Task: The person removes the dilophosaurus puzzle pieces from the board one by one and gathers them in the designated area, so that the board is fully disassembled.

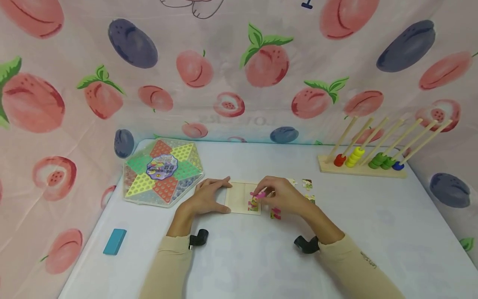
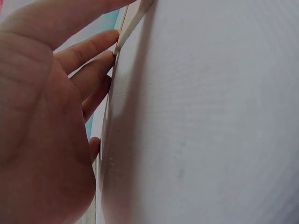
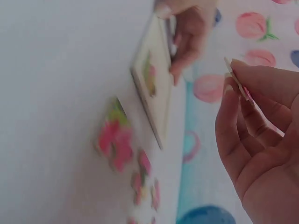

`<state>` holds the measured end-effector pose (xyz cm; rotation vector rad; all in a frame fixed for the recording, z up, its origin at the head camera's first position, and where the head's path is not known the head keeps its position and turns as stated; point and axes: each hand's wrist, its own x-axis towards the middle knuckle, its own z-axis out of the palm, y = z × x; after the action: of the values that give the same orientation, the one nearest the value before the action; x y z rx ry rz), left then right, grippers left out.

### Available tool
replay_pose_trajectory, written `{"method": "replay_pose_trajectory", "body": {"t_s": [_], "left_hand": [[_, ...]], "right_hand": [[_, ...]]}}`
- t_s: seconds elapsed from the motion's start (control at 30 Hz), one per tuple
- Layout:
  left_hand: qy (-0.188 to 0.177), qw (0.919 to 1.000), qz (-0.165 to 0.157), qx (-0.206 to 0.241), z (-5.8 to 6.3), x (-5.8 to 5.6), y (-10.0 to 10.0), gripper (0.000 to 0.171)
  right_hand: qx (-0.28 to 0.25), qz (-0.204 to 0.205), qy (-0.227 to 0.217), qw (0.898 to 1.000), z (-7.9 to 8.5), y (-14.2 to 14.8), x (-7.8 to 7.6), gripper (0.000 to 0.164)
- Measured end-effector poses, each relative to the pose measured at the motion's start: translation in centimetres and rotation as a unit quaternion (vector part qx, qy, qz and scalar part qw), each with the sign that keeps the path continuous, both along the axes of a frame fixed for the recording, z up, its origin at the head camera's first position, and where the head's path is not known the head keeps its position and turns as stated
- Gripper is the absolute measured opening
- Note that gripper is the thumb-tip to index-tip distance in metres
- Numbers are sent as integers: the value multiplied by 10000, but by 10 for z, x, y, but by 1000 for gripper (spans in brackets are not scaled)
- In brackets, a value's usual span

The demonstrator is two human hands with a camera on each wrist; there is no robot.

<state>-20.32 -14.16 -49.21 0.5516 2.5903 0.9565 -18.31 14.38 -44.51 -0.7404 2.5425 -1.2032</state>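
A wooden jigsaw board [image 1: 236, 198] lies on the table, one picture piece [image 1: 253, 204] set at its right end. My left hand [image 1: 206, 197] holds the board's left end between thumb and fingers, the thumb at the near edge and a fingertip at the far edge. Above the board's right side, my right hand [image 1: 281, 194] pinches a pink puzzle piece [image 1: 260, 194] between thumb and fingertips. In the right wrist view that piece is seen nearly edge-on, off the board. Loose puzzle pieces [image 3: 117, 144] lie beside the board, some partly hidden behind my right hand in the head view.
A Chinese checkers set [image 1: 163, 172] lies at the left back. Beyond my left forearm is a blue block [image 1: 115, 241]. A wooden peg stand [image 1: 362, 169] with coloured beads stands at the right back. A fruit-print curtain [image 1: 228, 62] hangs behind the table.
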Motion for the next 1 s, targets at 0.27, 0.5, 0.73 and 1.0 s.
{"method": "replay_pose_trajectory", "body": {"t_s": [0.27,0.5,0.73,1.0], "left_hand": [[-24,10000,-2,29,1,-1,-1,81],[-17,10000,-29,58,2,-1,-2,80],[-51,10000,-44,67,3,0,-1,77],[-65,10000,-5,57,1,-1,0,78]], "right_hand": [[-58,-563,-281,9980,14,42,14,21],[133,-825,-331,9960,6,68,26,19],[368,-1193,-801,9889,-4,79,37,21],[693,-1606,-1028,9792,-18,81,41,23]]}}
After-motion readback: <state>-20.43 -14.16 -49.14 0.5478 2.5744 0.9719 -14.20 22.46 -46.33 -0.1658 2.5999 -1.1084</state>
